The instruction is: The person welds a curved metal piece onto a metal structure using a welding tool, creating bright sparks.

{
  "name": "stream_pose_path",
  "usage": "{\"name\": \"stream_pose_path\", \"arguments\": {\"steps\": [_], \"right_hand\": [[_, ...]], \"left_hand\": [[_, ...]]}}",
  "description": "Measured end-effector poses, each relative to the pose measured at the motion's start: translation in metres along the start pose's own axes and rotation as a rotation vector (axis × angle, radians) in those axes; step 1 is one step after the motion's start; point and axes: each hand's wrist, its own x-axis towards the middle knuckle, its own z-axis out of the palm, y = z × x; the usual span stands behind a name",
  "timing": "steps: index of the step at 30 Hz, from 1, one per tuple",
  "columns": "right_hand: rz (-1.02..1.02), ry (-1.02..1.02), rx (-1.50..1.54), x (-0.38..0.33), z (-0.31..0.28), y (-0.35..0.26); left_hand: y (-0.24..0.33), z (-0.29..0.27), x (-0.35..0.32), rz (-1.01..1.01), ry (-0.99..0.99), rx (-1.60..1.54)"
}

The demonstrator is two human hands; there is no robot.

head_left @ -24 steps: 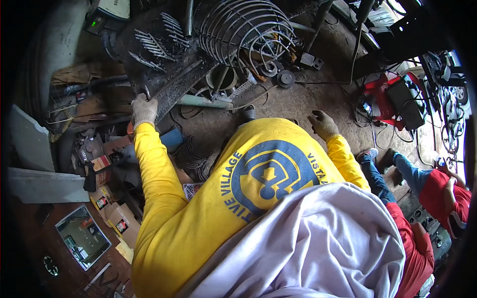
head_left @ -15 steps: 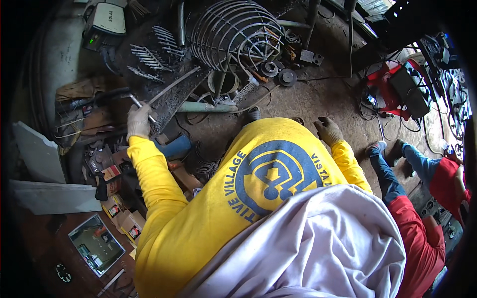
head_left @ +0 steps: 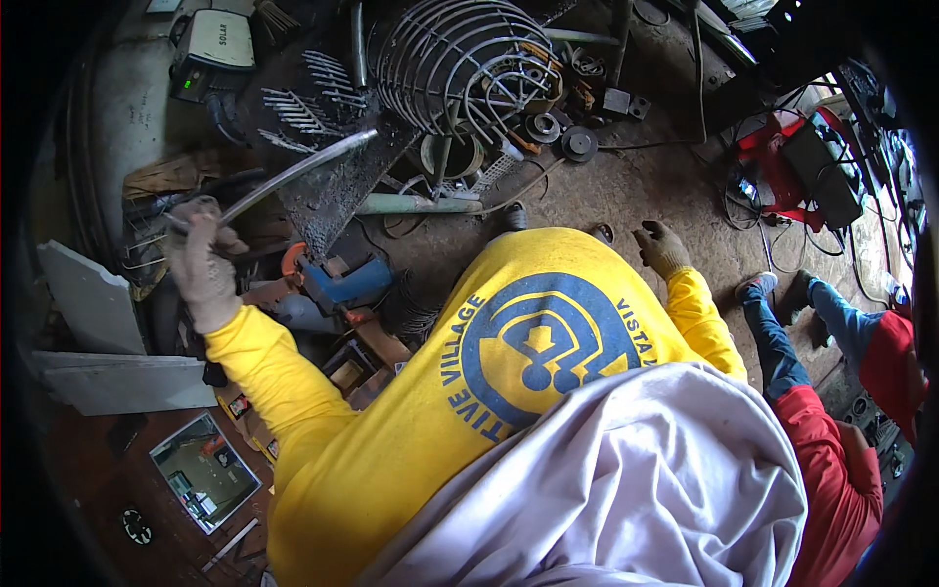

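Observation:
My left hand (head_left: 203, 264), in a pale knit glove, is closed around the end of a metal rod (head_left: 293, 178). The rod slants up and right, its far end over the dark steel work surface (head_left: 328, 201). Part of a crosspiece at the rod's near end is covered by my fingers. My right hand (head_left: 663, 249), also gloved, hangs over the floor on the right, its fingers apart and nothing in them. Short pieces of rod (head_left: 298, 111) lie in rows on the steel surface. Beyond it stands a rounded cage of bent metal rods (head_left: 460, 68).
A blue machine (head_left: 357, 282) with an orange part sits below the steel surface. Grey panels (head_left: 127, 382) lean at left, near a welding machine (head_left: 210, 54). A red chair (head_left: 782, 171) with cables stands at right, near a person in red (head_left: 827, 470) and another person (head_left: 885, 357).
My left hand has moved left and toward me, swinging the rod with it. The blue machine's orange part shows more now. My right hand has barely moved.

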Motion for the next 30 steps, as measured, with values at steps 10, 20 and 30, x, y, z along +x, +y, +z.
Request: {"name": "stream_pose_path", "arguments": {"steps": [10, 20, 30], "right_hand": [[0.035, 0.158, 0.11, -0.017, 0.014, -0.014], [0.262, 0.317, 0.342, -0.072, 0.144, -0.019], [0.367, 0.379, 0.205, -0.11, 0.223, -0.025]], "left_hand": [[0.067, 0.084, 0.088, 0.342, -0.403, 0.223], [0.033, 0.137, 0.195, 0.467, -1.09, -0.128], [0.054, 0.169, 0.157, 0.525, -1.061, 0.024]]}}
